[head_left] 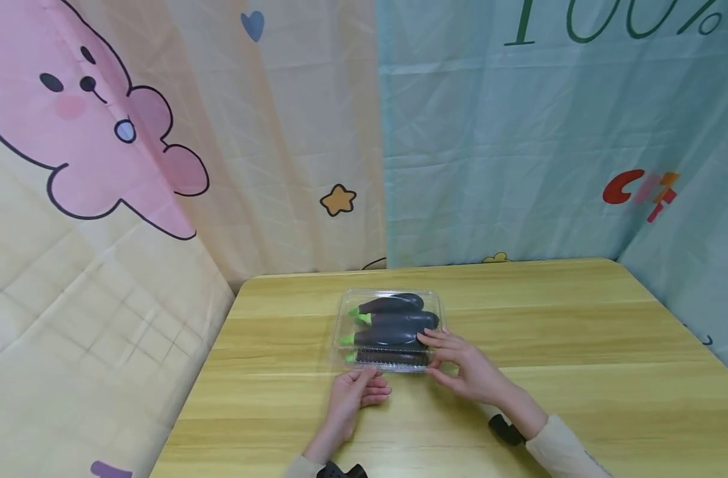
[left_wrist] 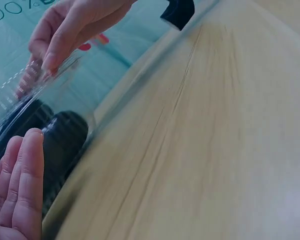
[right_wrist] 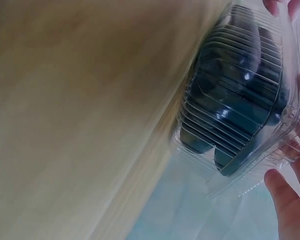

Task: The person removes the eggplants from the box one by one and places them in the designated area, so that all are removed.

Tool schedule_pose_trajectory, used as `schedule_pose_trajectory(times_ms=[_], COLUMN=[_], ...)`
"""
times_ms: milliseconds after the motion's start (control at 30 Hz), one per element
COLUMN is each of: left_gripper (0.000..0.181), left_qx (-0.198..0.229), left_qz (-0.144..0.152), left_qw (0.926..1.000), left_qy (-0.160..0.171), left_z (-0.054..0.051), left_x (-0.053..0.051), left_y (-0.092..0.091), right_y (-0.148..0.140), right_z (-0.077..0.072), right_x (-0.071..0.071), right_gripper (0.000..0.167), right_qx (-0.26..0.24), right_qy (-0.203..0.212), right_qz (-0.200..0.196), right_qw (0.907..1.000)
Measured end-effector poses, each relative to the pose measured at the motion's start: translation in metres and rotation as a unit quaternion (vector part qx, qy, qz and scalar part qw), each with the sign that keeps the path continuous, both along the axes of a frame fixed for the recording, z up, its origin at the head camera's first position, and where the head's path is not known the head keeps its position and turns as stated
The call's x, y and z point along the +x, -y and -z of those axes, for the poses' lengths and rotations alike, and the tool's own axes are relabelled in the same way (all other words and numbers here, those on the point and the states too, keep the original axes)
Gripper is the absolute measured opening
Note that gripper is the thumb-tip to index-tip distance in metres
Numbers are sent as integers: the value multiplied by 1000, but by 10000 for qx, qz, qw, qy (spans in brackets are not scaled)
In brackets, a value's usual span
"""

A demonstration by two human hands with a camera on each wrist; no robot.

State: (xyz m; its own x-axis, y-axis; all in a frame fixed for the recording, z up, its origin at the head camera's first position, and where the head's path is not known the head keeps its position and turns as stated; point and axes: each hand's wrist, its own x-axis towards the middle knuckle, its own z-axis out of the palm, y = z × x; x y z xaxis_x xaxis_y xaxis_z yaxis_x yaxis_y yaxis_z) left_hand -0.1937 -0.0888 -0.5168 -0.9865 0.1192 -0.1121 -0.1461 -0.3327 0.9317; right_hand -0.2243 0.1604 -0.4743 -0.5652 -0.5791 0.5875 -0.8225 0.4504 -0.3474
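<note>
A clear plastic clamshell box point(head_left: 346, 297) holds several dark purple eggplants point(head_left: 394, 337) with green stem ends, lying side by side. Its lid covers them; whether it is latched I cannot tell. At the box's near right corner, my right hand point(head_left: 462, 365) pinches the rim between thumb and fingers, other fingers resting over the lid. My left hand point(head_left: 355, 398) is at the middle of the front edge. Its thumb lies on the rim, with the fingers just below, as the right wrist view shows digits on both sides. Its long fingers point(left_wrist: 22, 185) look nearly straight.
The box stands on a light wooden table point(head_left: 268, 398), toward its far side. Printed cloth curtains point(head_left: 292, 133) hang behind and at both sides. A black wrist strap point(head_left: 506, 430) is on the right wrist, another black device point(head_left: 340, 470) by the left.
</note>
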Motion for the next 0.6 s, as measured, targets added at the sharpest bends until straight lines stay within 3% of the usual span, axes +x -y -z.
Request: schedule_pose_trajectory(times_ms=[233,433,600], left_gripper=[41,37,32], left_qx=[142,149,278], left_qz=[354,359,598], left_qw=[9992,9989,9975], left_qy=[100,258,236], left_z=[1,-2,-2], left_x=[-1,-3,-3], left_y=[-21,-35,-42], right_y=[1,0,-1], right_z=[-1,-3,-3], right_x=[-3,-5,-6], right_gripper=[19,23,26], right_qx=[61,165,157], right_qy=[-24,23,57], right_qz=[-56,-102,-197], right_qw=[10000,9998,9997])
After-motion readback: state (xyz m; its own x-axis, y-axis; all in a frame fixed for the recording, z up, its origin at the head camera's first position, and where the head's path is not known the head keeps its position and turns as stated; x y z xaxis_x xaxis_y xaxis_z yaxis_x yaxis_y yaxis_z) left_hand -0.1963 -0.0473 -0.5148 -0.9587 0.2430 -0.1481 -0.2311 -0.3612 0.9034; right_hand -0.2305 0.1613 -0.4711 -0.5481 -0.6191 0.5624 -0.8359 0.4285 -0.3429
